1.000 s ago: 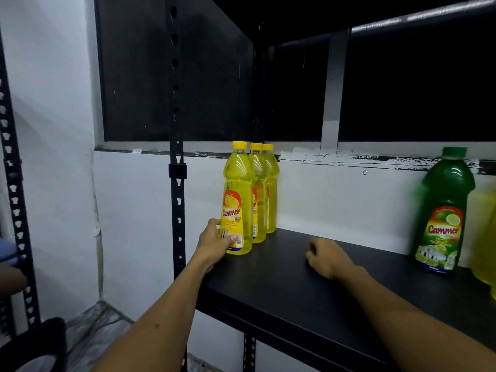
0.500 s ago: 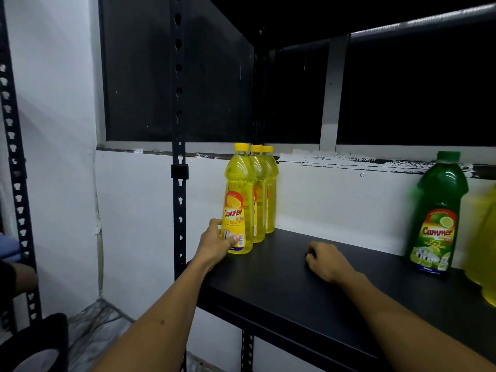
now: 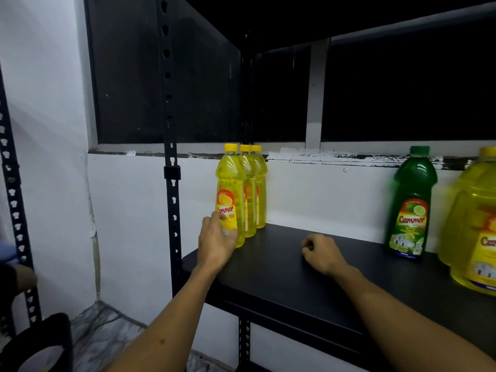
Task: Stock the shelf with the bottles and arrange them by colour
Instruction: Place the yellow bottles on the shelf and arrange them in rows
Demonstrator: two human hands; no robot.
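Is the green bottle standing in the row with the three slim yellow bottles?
No. The green bottle stands apart at the right, beside a large yellow jug.

Looked like a back storeroom: black slotted-steel shelving (image 3: 171, 183) against a bare white wall (image 3: 128, 224), dark window (image 3: 166, 76) behind, identical labelled bottles (image 3: 229, 194) lined up as stock.
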